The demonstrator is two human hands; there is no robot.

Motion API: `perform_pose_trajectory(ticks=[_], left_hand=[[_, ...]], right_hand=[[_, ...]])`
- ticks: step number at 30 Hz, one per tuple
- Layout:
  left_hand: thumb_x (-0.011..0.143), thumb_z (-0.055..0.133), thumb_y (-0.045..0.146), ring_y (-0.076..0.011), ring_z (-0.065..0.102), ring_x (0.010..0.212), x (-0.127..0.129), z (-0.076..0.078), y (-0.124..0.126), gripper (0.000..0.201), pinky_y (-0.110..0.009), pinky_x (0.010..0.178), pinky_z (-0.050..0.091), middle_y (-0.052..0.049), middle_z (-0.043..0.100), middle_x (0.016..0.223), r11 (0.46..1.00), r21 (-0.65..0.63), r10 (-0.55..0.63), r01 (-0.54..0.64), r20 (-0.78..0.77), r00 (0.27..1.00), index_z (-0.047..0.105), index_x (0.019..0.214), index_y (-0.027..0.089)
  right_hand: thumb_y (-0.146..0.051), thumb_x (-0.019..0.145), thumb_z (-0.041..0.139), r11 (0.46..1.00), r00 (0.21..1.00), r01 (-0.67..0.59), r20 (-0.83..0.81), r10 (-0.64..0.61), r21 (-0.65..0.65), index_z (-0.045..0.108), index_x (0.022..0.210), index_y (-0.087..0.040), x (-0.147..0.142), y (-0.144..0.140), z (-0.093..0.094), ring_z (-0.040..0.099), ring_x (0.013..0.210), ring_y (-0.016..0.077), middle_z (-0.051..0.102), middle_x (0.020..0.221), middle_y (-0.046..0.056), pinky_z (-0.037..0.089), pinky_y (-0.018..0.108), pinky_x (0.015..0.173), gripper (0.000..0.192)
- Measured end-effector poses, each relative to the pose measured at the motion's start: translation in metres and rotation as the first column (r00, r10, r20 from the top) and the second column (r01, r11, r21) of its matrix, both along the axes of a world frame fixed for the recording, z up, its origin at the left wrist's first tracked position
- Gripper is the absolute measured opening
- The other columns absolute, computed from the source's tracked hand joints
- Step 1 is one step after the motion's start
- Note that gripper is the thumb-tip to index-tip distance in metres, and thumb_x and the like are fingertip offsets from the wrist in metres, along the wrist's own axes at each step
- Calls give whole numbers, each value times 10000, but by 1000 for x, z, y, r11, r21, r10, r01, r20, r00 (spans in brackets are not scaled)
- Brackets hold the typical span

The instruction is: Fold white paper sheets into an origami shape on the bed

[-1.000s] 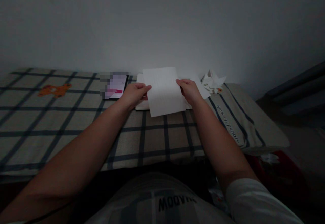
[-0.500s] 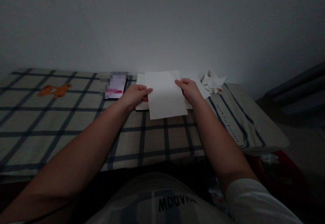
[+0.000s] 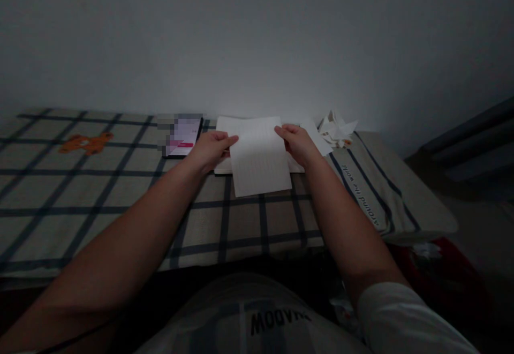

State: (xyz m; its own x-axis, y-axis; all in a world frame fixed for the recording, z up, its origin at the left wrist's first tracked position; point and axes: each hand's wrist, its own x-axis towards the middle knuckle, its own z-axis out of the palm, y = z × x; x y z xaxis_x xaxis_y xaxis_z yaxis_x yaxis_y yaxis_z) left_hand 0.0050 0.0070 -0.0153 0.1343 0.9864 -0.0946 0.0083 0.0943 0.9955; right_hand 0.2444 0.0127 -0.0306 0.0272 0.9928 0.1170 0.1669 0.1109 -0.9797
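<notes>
A white sheet of paper (image 3: 259, 158) with faint lines hangs between my two hands, tilted toward me. My left hand (image 3: 212, 149) pinches its left edge, thumb on top. On the opposite edge my right hand (image 3: 295, 141) grips it the same way. Behind and partly under the sheet lies a white pad or book (image 3: 222, 168), mostly hidden. Another loose white paper (image 3: 315, 135) rests just beyond my right hand.
Left of my left hand lies a tablet or phone (image 3: 184, 137) with a lit screen. Folded white paper pieces (image 3: 336, 129) sit at the right by the wall. A checked cloth (image 3: 132, 198) with an orange bear figure (image 3: 86, 143) covers the table. A red container (image 3: 450, 273) stands below right.
The sheet has shifted slightly left and toward me, its lower edge now nearer. Both hands keep their hold and have moved only a little left.
</notes>
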Motion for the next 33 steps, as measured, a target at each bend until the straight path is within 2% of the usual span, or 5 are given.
perform_pose_trajectory(ticks=[10,16,21,26,33], left_hand=[[845,638,126,-49,492,474,-1,-7,6,326,-156,508,409,19,552,538,997,-58,-53,57,71,996,526,540,154],[852,638,108,-39,425,424,-1,-2,3,361,-161,446,334,34,495,484,998,-49,-39,42,58,998,510,517,157],[829,668,137,-37,394,420,-2,-4,3,348,-168,438,311,37,474,481,999,-18,-48,49,32,998,508,521,161],[810,685,145,-35,389,427,-1,-4,3,359,-165,445,322,41,464,482,998,-33,-46,46,20,999,485,512,165],[786,704,177,-44,412,445,-1,-4,4,346,-167,444,329,47,464,514,999,10,-37,36,70,997,467,533,172]], right_hand=[[-366,755,730,1000,993,30,-113,-30,4,490,628,-204,-6,-6,8,300,494,72,382,554,-71,218,255,477,316],[-329,737,773,995,988,83,-124,-88,-48,507,650,-205,-7,-7,11,330,503,74,421,571,-64,257,247,481,307],[-440,830,689,991,984,102,-135,-112,-82,445,593,-210,-8,-9,14,293,475,72,364,535,-66,252,243,463,411],[-322,777,733,993,982,99,-156,-108,-68,553,686,-198,-7,-6,11,355,509,68,430,575,-65,291,223,480,237],[-256,726,763,989,973,133,-181,-143,-64,560,692,-189,-8,-7,13,404,536,63,474,599,-63,342,214,514,216]])
